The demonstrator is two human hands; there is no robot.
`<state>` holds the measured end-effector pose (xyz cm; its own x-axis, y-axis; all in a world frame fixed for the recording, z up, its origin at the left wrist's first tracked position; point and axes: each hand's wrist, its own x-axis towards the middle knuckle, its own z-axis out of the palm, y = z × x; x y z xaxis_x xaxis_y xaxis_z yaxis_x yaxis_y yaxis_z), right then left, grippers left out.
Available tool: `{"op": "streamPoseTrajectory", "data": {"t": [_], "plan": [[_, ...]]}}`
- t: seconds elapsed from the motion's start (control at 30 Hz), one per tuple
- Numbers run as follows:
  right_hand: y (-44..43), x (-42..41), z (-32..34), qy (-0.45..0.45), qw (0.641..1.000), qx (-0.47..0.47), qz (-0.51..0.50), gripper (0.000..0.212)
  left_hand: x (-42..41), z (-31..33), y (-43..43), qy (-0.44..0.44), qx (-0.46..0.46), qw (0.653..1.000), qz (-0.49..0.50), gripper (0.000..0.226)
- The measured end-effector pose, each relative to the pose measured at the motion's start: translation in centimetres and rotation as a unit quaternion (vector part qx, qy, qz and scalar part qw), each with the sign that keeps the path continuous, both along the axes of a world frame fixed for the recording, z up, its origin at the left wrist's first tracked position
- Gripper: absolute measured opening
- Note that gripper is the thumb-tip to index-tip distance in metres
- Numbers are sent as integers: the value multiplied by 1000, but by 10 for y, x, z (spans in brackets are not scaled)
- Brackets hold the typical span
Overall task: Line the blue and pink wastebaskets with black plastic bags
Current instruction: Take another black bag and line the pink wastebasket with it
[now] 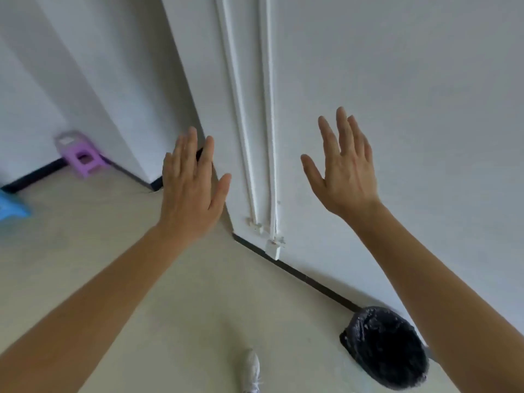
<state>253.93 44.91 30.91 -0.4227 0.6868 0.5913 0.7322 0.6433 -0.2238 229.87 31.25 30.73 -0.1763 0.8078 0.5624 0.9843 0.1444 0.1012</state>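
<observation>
A wastebasket (385,347) stands on the floor at the lower right, against the wall. A black plastic bag covers its rim and inside, so its own colour is hidden. My right forearm passes just above its right side. My left hand (192,182) is raised in front of the wall corner, fingers spread, holding nothing. My right hand (344,171) is raised at the same height in front of the white wall, also spread and empty. No second wastebasket is recognisable.
White pipes (263,137) run down the wall to the black skirting. A purple plastic stool (82,157) stands in the far left corner. A blue plastic object (11,208) shows at the left edge. My white shoe (251,370) is on the beige floor.
</observation>
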Motion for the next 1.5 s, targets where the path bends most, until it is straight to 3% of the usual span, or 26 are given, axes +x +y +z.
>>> {"op": "streamPoseTrajectory", "data": {"t": [0.17, 0.33, 0.53, 0.7, 0.9, 1.2, 1.4, 1.5], "plan": [[-60, -191, 24, -2, 983, 24, 183, 67, -115, 12, -143, -13, 15, 982, 187, 66], [-156, -381, 39, -9, 943, 37, 329, 67, -231, 20, -285, -36, 58, 933, 353, 67], [-241, -559, 47, -20, 904, 15, 426, 68, -349, 38, -389, -44, 68, 886, 457, 68], [-258, -663, 46, -19, 892, 6, 451, 69, -453, 49, -400, -25, 59, 882, 467, 67], [-217, -800, 17, -38, 892, -1, 450, 70, -592, 16, -347, -47, 73, 897, 433, 66], [-169, -1096, 36, -26, 862, -19, 506, 67, -870, 32, -275, -20, 43, 896, 441, 67], [-194, -1274, 48, -32, 845, -13, 534, 67, -1015, 35, -308, 12, 23, 876, 482, 66], [-211, -1368, 38, -42, 835, 5, 549, 67, -1103, 19, -337, -12, 29, 861, 508, 68]]}}
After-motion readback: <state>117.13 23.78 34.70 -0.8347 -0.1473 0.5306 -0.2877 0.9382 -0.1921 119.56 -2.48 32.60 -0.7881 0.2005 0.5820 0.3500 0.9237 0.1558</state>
